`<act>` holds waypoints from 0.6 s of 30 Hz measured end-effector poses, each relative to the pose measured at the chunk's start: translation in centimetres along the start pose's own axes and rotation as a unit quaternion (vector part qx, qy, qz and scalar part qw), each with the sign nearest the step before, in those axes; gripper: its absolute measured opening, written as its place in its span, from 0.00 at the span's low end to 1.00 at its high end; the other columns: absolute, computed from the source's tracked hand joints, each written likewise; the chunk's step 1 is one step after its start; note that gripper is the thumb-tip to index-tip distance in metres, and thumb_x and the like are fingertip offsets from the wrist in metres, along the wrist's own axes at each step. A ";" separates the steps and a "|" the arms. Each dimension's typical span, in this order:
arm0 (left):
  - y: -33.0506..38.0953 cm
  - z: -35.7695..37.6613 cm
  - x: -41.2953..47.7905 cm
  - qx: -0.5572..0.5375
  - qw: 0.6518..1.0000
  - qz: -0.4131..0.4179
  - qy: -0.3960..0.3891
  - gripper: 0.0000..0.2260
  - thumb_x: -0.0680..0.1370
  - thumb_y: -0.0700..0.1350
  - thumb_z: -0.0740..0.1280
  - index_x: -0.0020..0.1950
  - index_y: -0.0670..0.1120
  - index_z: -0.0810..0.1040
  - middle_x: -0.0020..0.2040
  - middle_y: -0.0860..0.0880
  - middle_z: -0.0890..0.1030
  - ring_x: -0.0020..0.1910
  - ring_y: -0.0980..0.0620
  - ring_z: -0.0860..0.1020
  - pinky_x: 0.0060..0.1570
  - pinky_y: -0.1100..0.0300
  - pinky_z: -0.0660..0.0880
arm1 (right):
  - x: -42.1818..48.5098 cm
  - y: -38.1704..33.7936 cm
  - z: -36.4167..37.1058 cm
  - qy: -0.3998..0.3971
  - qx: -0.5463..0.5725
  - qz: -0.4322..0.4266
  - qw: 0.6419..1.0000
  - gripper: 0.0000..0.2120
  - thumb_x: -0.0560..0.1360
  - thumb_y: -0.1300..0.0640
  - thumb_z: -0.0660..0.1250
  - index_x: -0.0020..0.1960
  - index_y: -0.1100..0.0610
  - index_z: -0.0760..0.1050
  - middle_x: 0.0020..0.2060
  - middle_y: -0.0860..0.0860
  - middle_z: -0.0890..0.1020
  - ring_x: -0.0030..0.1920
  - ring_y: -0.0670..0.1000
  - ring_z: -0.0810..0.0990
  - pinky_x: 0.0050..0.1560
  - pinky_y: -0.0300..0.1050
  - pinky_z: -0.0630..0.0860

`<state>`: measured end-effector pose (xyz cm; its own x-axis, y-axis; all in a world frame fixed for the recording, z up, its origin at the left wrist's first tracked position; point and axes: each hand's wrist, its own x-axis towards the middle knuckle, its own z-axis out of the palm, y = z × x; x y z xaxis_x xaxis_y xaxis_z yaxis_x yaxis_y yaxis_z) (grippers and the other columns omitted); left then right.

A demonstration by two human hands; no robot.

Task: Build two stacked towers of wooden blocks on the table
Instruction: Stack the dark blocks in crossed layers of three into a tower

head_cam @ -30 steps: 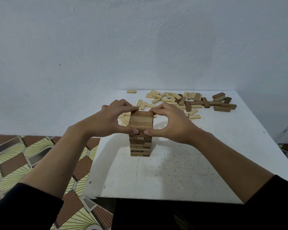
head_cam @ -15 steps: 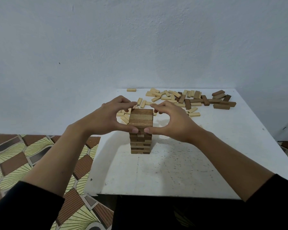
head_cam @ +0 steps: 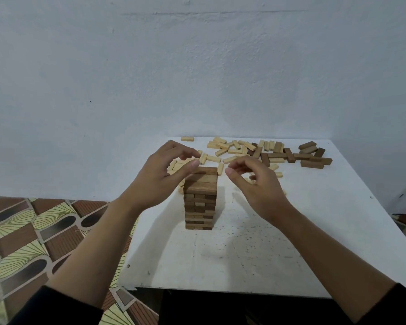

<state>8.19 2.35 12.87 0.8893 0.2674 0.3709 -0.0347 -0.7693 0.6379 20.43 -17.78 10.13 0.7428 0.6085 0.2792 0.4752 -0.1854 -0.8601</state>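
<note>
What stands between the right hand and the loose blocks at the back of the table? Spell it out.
Nothing visible. The right hand hovers beside the tower, and the loose blocks lie just beyond its fingers on the table.

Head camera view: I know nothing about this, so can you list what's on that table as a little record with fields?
tower: one upright stack of brown wooden blocks, mid-table
second tower: none in view
left hand: loosely curled, holds nothing, thumb by the stack's top corner, contact unclear
right hand: loosely curled, holds nothing, apart from the stack
loose pieces: pale and dark wooden blocks scattered along the far edge
surface: white table, speckled
</note>
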 end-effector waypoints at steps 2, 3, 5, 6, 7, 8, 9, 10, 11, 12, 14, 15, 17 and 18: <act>0.7 0.2 -0.1 0.003 1.000 0.011 0.019 0.11 0.80 0.55 0.65 0.57 0.53 0.82 0.54 0.56 0.78 0.57 0.57 0.76 0.52 0.75 0.65 | -0.2 -0.1 -0.2 -0.001 0.004 -0.008 1.000 0.03 0.79 0.54 0.69 0.50 0.53 0.79 0.47 0.43 0.82 0.50 0.41 0.78 0.48 0.25 0.68; 1.0 0.4 -0.1 0.003 0.999 0.016 0.028 0.10 0.81 0.54 0.66 0.56 0.53 0.82 0.53 0.56 0.78 0.57 0.57 0.76 0.52 0.75 0.65 | -0.4 -0.1 -0.3 -0.001 0.003 -0.011 1.000 0.03 0.79 0.54 0.69 0.49 0.53 0.79 0.47 0.43 0.82 0.50 0.41 0.78 0.48 0.25 0.68; 1.7 0.6 -0.2 0.003 0.999 0.028 0.043 0.08 0.81 0.52 0.67 0.55 0.53 0.83 0.52 0.56 0.78 0.57 0.55 0.76 0.54 0.72 0.66 | -0.8 -0.1 -0.6 0.001 0.006 -0.013 1.000 0.02 0.79 0.55 0.69 0.49 0.53 0.79 0.46 0.43 0.82 0.49 0.42 0.78 0.47 0.26 0.69; 2.2 0.8 -0.2 0.003 0.998 0.035 0.047 0.07 0.81 0.51 0.68 0.54 0.52 0.83 0.52 0.56 0.77 0.57 0.54 0.77 0.55 0.69 0.67 | -0.9 0.0 -0.8 0.002 0.008 -0.012 1.000 0.02 0.79 0.56 0.69 0.49 0.53 0.80 0.45 0.43 0.82 0.49 0.42 0.78 0.47 0.26 0.69; 2.7 1.0 -0.2 0.002 0.998 0.045 0.052 0.06 0.81 0.50 0.68 0.54 0.52 0.83 0.52 0.56 0.77 0.57 0.54 0.77 0.55 0.68 0.68 | -1.1 0.2 -1.0 0.003 0.011 -0.008 1.000 0.02 0.79 0.56 0.69 0.49 0.53 0.80 0.45 0.43 0.82 0.49 0.42 0.78 0.47 0.27 0.70; 3.4 1.2 -0.2 -0.004 0.997 0.054 0.054 0.05 0.81 0.49 0.69 0.54 0.51 0.83 0.51 0.55 0.77 0.56 0.53 0.77 0.54 0.69 0.68 | -1.2 0.4 -1.3 0.005 0.014 -0.002 1.000 0.02 0.79 0.56 0.69 0.49 0.53 0.80 0.45 0.43 0.82 0.48 0.42 0.79 0.46 0.28 0.71; 4.0 1.5 -0.2 -0.013 0.996 0.062 0.056 0.05 0.81 0.47 0.69 0.54 0.50 0.83 0.51 0.54 0.78 0.55 0.52 0.77 0.52 0.71 0.68 | -1.3 0.6 -1.6 0.007 0.018 0.004 1.000 0.02 0.79 0.56 0.69 0.49 0.52 0.80 0.44 0.44 0.82 0.48 0.43 0.79 0.46 0.29 0.72; 4.8 2.0 -0.2 -0.023 0.996 0.071 0.056 0.05 0.81 0.46 0.70 0.54 0.50 0.83 0.50 0.53 0.78 0.53 0.52 0.77 0.51 0.72 0.68 | -1.4 0.9 -2.0 0.011 0.022 0.010 1.000 0.02 0.79 0.55 0.69 0.48 0.52 0.80 0.44 0.44 0.82 0.48 0.43 0.79 0.45 0.30 0.72; 5.5 2.5 -0.1 -0.031 0.995 0.081 0.054 0.04 0.81 0.46 0.70 0.54 0.50 0.83 0.49 0.53 0.77 0.50 0.51 0.77 0.49 0.71 0.69 | -1.5 1.2 -2.3 0.015 0.026 0.018 0.999 0.02 0.79 0.55 0.69 0.48 0.51 0.80 0.44 0.43 0.82 0.47 0.44 0.79 0.45 0.30 0.73; 6.3 3.4 0.0 -0.035 0.993 0.096 0.050 0.04 0.81 0.45 0.70 0.54 0.50 0.83 0.47 0.54 0.77 0.47 0.50 0.77 0.47 0.69 0.70 | -1.6 1.6 -2.9 0.021 0.028 0.028 0.999 0.02 0.79 0.54 0.69 0.48 0.51 0.80 0.43 0.42 0.82 0.47 0.44 0.79 0.45 0.31 0.73; 7.5 5.2 0.2 -0.034 0.991 0.125 0.041 0.04 0.80 0.46 0.70 0.54 0.50 0.83 0.44 0.55 0.75 0.42 0.50 0.75 0.43 0.64 0.72 | -1.6 2.3 -3.7 0.031 0.032 0.040 0.998 0.03 0.79 0.54 0.68 0.47 0.50 0.80 0.42 0.41 0.82 0.46 0.43 0.79 0.44 0.33 0.74; 8.0 6.2 0.4 -0.037 0.989 0.135 0.038 0.03 0.80 0.46 0.70 0.53 0.51 0.83 0.42 0.56 0.74 0.40 0.50 0.74 0.41 0.61 0.72 | -1.7 2.7 -4.2 0.039 0.031 0.042 0.998 0.03 0.79 0.54 0.68 0.47 0.50 0.79 0.42 0.42 0.82 0.45 0.44 0.80 0.43 0.33 0.74; 8.9 8.4 1.0 -0.060 0.988 0.140 0.028 0.02 0.81 0.45 0.70 0.52 0.51 0.82 0.39 0.54 0.73 0.38 0.50 0.73 0.40 0.57 0.72 | -1.9 3.6 -5.4 0.057 0.028 0.041 0.997 0.04 0.79 0.56 0.68 0.46 0.51 0.79 0.41 0.43 0.82 0.43 0.45 0.80 0.42 0.34 0.74; 9.3 9.4 1.3 -0.074 0.988 0.133 0.021 0.02 0.81 0.45 0.70 0.52 0.51 0.82 0.38 0.54 0.73 0.38 0.49 0.72 0.40 0.55 0.72 | -2.0 4.1 -6.1 0.067 0.028 0.043 0.996 0.05 0.79 0.56 0.68 0.45 0.51 0.79 0.40 0.43 0.82 0.42 0.45 0.80 0.41 0.34 0.74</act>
<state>13.34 -9.90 12.89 0.8196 0.0935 0.5653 -0.3344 -0.7230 0.6045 23.78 -24.47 8.66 0.8374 0.4834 0.2552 0.3834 -0.1866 -0.9045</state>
